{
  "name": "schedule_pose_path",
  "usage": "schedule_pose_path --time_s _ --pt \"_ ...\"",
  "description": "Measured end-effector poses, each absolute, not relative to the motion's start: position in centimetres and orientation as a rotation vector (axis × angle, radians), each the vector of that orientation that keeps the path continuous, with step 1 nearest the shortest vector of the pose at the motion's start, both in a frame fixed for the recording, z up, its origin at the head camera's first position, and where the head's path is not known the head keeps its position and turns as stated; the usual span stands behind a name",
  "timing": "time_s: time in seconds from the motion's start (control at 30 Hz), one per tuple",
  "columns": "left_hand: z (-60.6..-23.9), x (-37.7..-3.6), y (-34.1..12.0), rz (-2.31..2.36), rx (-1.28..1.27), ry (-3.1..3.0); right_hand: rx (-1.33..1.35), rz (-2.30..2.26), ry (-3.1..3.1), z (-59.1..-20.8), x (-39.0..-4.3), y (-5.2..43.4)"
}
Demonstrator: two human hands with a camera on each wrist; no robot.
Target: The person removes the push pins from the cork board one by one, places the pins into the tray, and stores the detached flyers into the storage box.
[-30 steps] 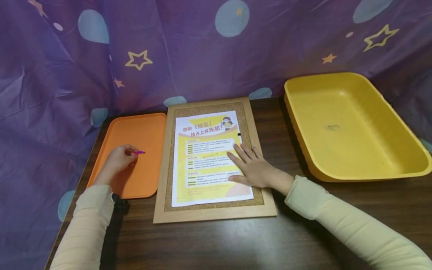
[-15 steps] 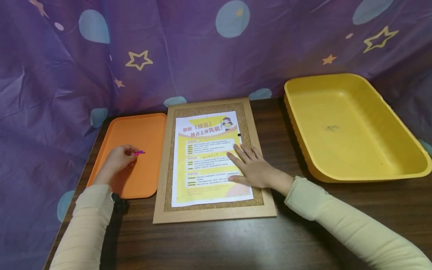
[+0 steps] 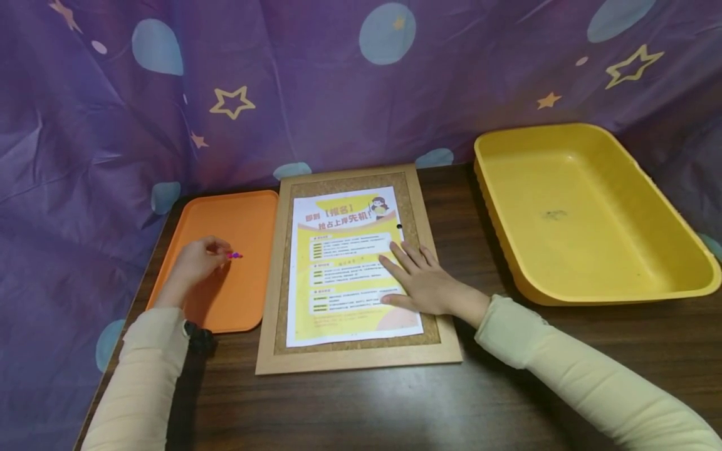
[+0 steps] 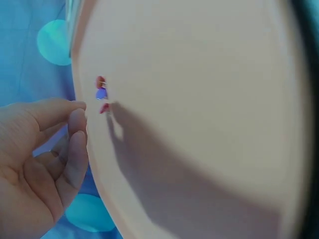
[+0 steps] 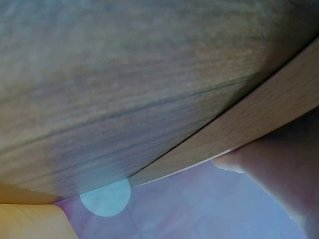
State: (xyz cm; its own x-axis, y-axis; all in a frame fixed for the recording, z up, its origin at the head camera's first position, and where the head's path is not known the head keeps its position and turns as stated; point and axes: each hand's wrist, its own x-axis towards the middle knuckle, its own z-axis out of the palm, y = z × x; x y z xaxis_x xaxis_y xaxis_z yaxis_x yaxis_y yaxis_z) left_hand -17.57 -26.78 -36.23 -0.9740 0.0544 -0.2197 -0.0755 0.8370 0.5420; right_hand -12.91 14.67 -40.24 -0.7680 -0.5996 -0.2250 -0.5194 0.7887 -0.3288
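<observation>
My left hand [image 3: 197, 263] hovers over the orange tray [image 3: 239, 300], its fingers loosely curled and holding nothing. Small pink and purple pushpins [image 3: 234, 255] lie on the tray just beyond the fingertips. In the left wrist view the pushpins [image 4: 101, 93] sit on the tray [image 4: 199, 99], apart from the left hand [image 4: 45, 159]. My right hand [image 3: 423, 282] lies flat on the yellow poster [image 3: 338, 275], which is on a wood-framed cork board [image 3: 350, 358]. A black pin [image 3: 399, 227] sits at the poster's right edge, above the fingers.
A large yellow bin [image 3: 592, 213] stands at the right on the dark wooden table [image 3: 366, 407]. A purple cloth [image 3: 338, 94] with stars and dots hangs behind and to the left. The right wrist view shows the board's frame [image 5: 249, 129] on the table.
The left fingers, which held a pink pushpin by its end, have drawn back a little; the pin now lies on the tray. The right hand has not moved.
</observation>
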Motion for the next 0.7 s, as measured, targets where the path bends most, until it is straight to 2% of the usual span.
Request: schedule_pose_path --time_s 0.7 --pt "-33.4 -18.5 -21.0 0.915 0.079 2.807 -0.856 -0.345 2.660 -40.3 -12.9 14.7"
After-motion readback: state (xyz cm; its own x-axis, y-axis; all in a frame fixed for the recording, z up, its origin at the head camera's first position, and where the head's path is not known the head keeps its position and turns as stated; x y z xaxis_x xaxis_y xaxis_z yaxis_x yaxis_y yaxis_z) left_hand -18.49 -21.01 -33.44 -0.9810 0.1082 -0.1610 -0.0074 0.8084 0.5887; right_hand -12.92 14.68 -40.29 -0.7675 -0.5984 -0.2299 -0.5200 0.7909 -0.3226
